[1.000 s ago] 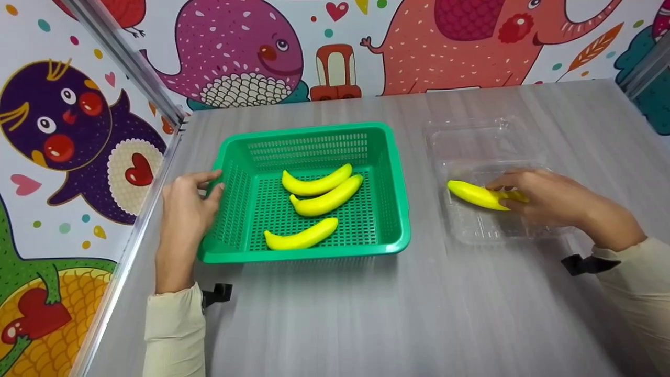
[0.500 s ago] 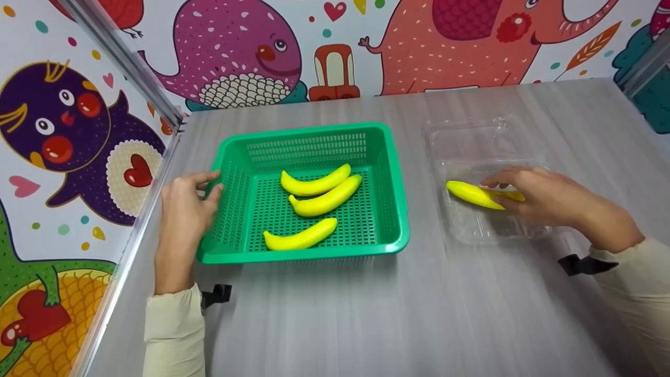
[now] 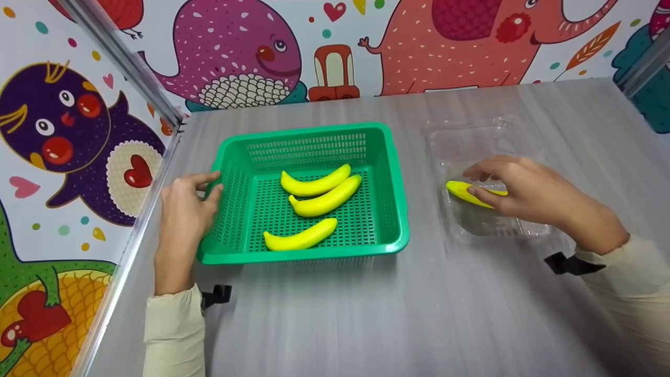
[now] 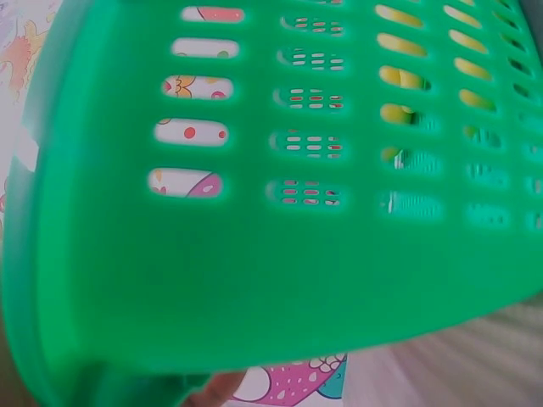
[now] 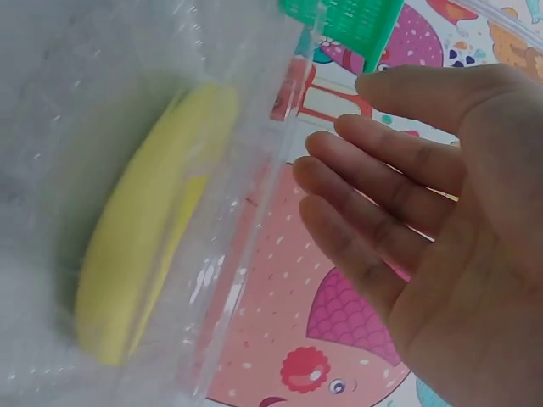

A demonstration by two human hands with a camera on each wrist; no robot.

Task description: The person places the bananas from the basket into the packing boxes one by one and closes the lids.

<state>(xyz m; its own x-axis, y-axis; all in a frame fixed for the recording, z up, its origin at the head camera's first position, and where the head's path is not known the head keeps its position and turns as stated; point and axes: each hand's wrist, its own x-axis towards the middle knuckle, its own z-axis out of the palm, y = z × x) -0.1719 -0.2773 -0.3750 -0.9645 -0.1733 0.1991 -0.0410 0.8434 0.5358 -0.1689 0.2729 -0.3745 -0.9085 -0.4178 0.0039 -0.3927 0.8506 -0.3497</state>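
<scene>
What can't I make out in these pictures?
Head view: one end of the lone banana in the clear tray, hidden behind the right hand.
Left wrist view: most of the left hand, behind the green basket; the bananas inside show only through its slots.
Right wrist view: most of the basket, cut off by the top edge; the lone banana's surface detail, blurred.

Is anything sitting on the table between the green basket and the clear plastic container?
No. In the head view, the strip of gray tabletop between the green basket and the clear plastic container is bare.
</scene>
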